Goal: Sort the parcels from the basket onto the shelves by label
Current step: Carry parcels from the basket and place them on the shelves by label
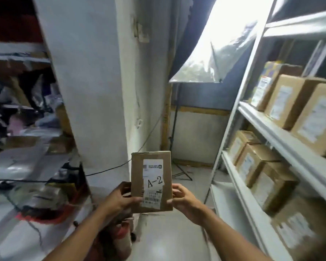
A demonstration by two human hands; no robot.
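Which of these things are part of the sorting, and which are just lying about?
Part of the job: parcel labelled A-2, held by left hand and right hand; shelves; shelved boxes.

Lying about: light stand, white pillar, floor cable.

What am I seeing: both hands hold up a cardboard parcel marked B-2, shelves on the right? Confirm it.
Not quite. In the head view the parcel reads A-2, not B-2. Both the left hand and right hand do hold it, and the shelves stand on the right.
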